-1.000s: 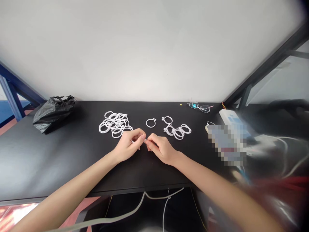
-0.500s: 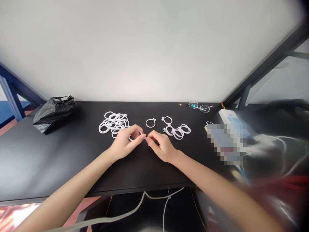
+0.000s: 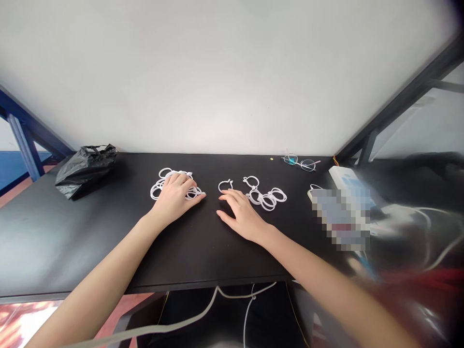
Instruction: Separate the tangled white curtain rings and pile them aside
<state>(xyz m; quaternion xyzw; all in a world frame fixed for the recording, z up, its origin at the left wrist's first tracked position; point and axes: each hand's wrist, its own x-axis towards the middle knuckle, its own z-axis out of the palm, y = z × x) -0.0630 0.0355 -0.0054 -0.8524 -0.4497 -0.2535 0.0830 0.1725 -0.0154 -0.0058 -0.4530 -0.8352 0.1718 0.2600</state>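
Note:
My left hand (image 3: pixel 175 196) lies palm down on a heap of white plastic rings (image 3: pixel 161 184) at the left of the black table (image 3: pixel 108 232), its fingers spread over them. My right hand (image 3: pixel 241 213) rests flat on the table with fingers apart, holding nothing. Its fingertips are just below a single open white ring (image 3: pixel 225 186). To its right lies a smaller cluster of white rings (image 3: pixel 268 197), close to the fingers but apart from them.
A crumpled black plastic bag (image 3: pixel 84 166) sits at the far left. A pair of glasses (image 3: pixel 300 162) lies at the back right. A white box (image 3: pixel 345 181), a blurred patch and white cables crowd the right side. Cables hang below the table's front edge.
Both hands were pinching a white ring between them in the middle. They have parted: the left hand moved up-left onto the ring heap, the right hand opened flat on the table.

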